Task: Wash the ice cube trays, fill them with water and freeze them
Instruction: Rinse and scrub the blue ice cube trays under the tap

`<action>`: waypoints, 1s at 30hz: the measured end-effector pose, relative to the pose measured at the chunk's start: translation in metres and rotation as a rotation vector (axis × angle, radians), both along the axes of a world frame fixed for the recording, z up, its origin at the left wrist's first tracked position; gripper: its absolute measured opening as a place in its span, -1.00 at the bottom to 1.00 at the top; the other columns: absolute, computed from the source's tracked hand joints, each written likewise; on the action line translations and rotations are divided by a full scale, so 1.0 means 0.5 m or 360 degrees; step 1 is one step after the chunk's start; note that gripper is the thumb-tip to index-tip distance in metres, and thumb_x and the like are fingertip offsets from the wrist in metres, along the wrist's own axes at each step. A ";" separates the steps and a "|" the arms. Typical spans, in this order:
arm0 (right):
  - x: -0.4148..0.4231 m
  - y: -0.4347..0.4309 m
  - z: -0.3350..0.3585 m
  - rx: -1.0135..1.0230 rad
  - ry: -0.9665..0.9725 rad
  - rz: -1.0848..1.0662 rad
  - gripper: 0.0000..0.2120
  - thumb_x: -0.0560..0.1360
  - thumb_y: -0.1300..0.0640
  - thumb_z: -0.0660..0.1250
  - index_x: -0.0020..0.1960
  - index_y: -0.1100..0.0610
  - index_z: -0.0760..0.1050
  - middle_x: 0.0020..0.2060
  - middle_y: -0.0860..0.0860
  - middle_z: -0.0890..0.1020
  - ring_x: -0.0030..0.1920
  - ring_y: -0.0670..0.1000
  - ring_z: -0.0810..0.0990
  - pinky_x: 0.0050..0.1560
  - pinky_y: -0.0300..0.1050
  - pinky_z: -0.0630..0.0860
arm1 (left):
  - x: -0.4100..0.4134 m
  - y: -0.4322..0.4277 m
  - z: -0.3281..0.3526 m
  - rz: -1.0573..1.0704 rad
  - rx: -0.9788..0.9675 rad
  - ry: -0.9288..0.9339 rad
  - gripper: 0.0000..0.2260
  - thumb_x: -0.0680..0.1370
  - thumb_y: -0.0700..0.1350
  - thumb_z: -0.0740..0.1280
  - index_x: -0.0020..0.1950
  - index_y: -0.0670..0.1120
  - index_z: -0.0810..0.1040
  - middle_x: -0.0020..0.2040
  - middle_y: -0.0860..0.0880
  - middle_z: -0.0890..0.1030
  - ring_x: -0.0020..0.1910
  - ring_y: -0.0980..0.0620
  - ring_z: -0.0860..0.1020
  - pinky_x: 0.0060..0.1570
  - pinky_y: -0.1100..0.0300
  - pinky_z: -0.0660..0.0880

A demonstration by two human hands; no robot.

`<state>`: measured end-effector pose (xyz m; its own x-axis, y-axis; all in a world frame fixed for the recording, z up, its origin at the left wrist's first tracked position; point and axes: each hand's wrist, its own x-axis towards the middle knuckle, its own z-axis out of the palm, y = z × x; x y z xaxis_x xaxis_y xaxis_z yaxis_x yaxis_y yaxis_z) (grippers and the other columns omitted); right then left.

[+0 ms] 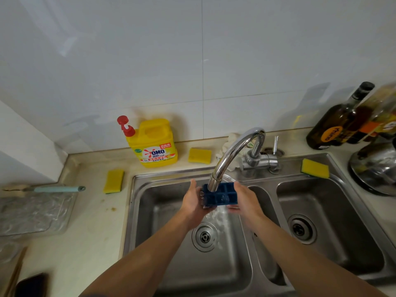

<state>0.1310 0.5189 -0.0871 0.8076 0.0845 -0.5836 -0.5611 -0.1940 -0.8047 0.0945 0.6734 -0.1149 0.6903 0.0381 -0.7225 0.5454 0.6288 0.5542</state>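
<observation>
A white tiled wall (150,61) stood behind everything. Under it lay a pale counter (96,211), and in the counter sat a steel sink (171,175) with two basins, each with a round drain. The left basin (162,264) was the wider one.

Two bare forearms reached from the bottom edge over the left basin. A curved chrome faucet (231,153) rose from the back rim between the basins, with its spout turned over the left one.

On the left of the counter lay a clear glass dish (32,213), and a tool with a pale blue handle (57,189) rested along its far edge. A yellow jug (156,144) with a red pump stood against the wall, behind the sink's left corner. At the far right stood dark bottles (334,127), and a shiny metal bowl (372,168) was in front of them.

The left hand (194,202) gripped the left end of the tray (222,195), and the right hand (246,202) gripped its right end, with the fingers curled around it. The blue tray was in the air above the left basin, directly under the spout, cells facing up. Water (216,215) ran off its near edge and fell toward the drain (204,236).

Three yellow sponges were there: one (114,181) on the counter left of the sink, one (199,155) beside the jug, one (315,168) on the back rim of the right basin.
</observation>
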 end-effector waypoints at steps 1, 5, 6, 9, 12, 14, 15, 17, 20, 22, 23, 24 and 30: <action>0.001 -0.003 0.001 -0.0010 0.0027 -0.0041 -0.78 0.70 -0.05 0.15 0.01 -0.02 0.53 -0.01 0.10 0.66 0.02 0.11 0.67 0.09 0.13 0.67 | 0.000 -0.006 -0.002 -0.0029 -0.0010 -0.0021 -0.35 0.67 0.30 -0.09 0.37 -0.16 0.50 0.23 -0.21 0.65 0.24 -0.19 0.60 0.22 -0.06 0.54; 0.001 0.011 0.020 -0.0070 -0.0130 0.0162 -0.72 0.70 -0.05 0.11 0.04 -0.02 0.57 -0.01 0.06 0.68 0.03 0.09 0.69 0.05 0.10 0.69 | -0.002 -0.002 -0.016 0.0109 0.0000 0.0039 -0.40 0.68 0.28 -0.03 0.32 -0.16 0.53 0.16 -0.20 0.68 0.17 -0.18 0.62 0.02 -0.02 0.57; 0.000 0.018 0.027 -0.0070 -0.0190 0.0253 -0.70 0.70 -0.04 0.09 0.06 -0.05 0.59 -0.02 0.03 0.69 0.01 0.07 0.69 0.01 0.05 0.70 | -0.002 0.003 -0.020 0.0204 0.0034 0.0106 -0.43 0.68 0.26 0.02 0.31 -0.16 0.52 0.15 -0.21 0.67 0.15 -0.20 0.62 -0.02 -0.03 0.58; -0.001 0.035 0.032 -0.0051 -0.0238 0.0379 -0.72 0.70 -0.05 0.10 0.19 -0.08 0.58 0.05 -0.01 0.66 0.02 0.03 0.71 -0.05 -0.03 0.71 | -0.001 0.016 -0.026 0.0346 0.0164 0.0242 -0.57 0.68 0.19 0.15 0.24 -0.15 0.51 0.09 -0.21 0.65 0.05 -0.22 0.64 -0.13 -0.03 0.60; -0.004 0.023 0.017 -0.0022 -0.0096 0.0266 -0.68 0.71 -0.08 0.10 0.20 0.03 0.57 0.03 0.10 0.68 0.01 0.12 0.72 0.00 0.06 0.71 | -0.005 0.013 -0.021 0.0225 0.0297 0.0218 -0.68 0.67 0.11 0.22 0.19 -0.13 0.52 0.08 -0.20 0.65 0.03 -0.19 0.65 -0.23 -0.01 0.63; -0.006 0.004 -0.001 0.0025 0.0114 0.0149 -0.64 0.72 -0.10 0.09 0.18 0.10 0.55 0.01 0.17 0.69 0.00 0.19 0.72 0.07 0.16 0.68 | -0.012 0.010 -0.021 0.0070 0.0488 0.0147 -0.70 0.66 0.11 0.25 0.13 -0.12 0.56 0.06 -0.18 0.66 0.02 -0.17 0.67 -0.24 0.06 0.64; -0.007 -0.006 -0.009 0.0042 0.0213 0.0113 -0.62 0.72 -0.12 0.08 0.19 0.12 0.54 0.01 0.19 0.69 -0.01 0.21 0.71 0.10 0.18 0.67 | -0.016 0.009 -0.021 -0.0001 0.0584 0.0097 -0.69 0.66 0.11 0.25 0.11 -0.12 0.58 0.05 -0.18 0.67 0.00 -0.15 0.68 -0.24 0.09 0.64; -0.008 -0.017 -0.021 0.0099 0.0366 0.0077 -0.57 0.71 -0.16 0.09 0.22 0.15 0.52 0.02 0.21 0.70 -0.01 0.24 0.72 0.10 0.20 0.66 | -0.020 0.009 -0.021 -0.0088 0.0721 0.0001 -0.68 0.65 0.12 0.26 0.08 -0.13 0.59 0.02 -0.17 0.68 -0.03 -0.12 0.69 -0.26 0.13 0.63; -0.007 -0.012 -0.016 0.0211 0.0486 0.0073 -0.51 0.70 -0.22 0.08 0.22 0.18 0.52 0.02 0.27 0.69 -0.04 0.28 0.73 -0.03 0.14 0.68 | -0.024 0.017 -0.012 -0.0094 0.0856 -0.0077 -0.68 0.64 0.12 0.30 0.03 -0.14 0.61 -0.03 -0.16 0.70 -0.07 -0.12 0.70 -0.27 0.13 0.63; -0.006 0.000 -0.006 0.0262 0.0512 0.0153 -0.44 0.69 -0.26 0.04 0.23 0.20 0.52 0.04 0.30 0.69 -0.06 0.28 0.73 -0.15 0.07 0.66 | -0.028 0.029 -0.006 -0.0055 0.0978 -0.0096 -0.68 0.63 0.13 0.30 0.01 -0.13 0.64 -0.09 -0.12 0.71 -0.13 -0.07 0.71 -0.30 0.14 0.63; -0.006 0.007 -0.002 0.0283 0.0538 0.0204 -0.40 0.69 -0.28 0.02 0.25 0.20 0.52 0.03 0.30 0.70 -0.09 0.28 0.73 -0.19 0.03 0.65 | -0.032 0.036 -0.005 -0.0026 0.1025 -0.0097 -0.68 0.63 0.12 0.30 0.00 -0.11 0.65 -0.12 -0.10 0.72 -0.16 -0.04 0.72 -0.31 0.15 0.62; -0.007 0.013 0.002 0.0304 0.0575 0.0258 -0.38 0.68 -0.30 -0.01 0.26 0.19 0.53 0.02 0.31 0.71 -0.12 0.28 0.73 -0.23 0.00 0.64 | -0.036 0.043 -0.003 0.0006 0.1041 -0.0099 -0.68 0.64 0.12 0.29 -0.01 -0.10 0.66 -0.14 -0.09 0.73 -0.19 -0.02 0.72 -0.32 0.15 0.62; -0.006 0.036 0.015 0.0358 0.0636 0.0452 -0.27 0.63 -0.39 0.03 0.27 0.24 0.55 -0.18 0.25 0.68 -0.39 0.10 0.59 -0.41 -0.16 0.50 | -0.057 0.064 0.006 0.0057 0.0888 -0.0176 -0.66 0.66 0.11 0.25 0.07 -0.12 0.66 -0.08 -0.10 0.74 -0.10 -0.06 0.73 -0.21 0.07 0.65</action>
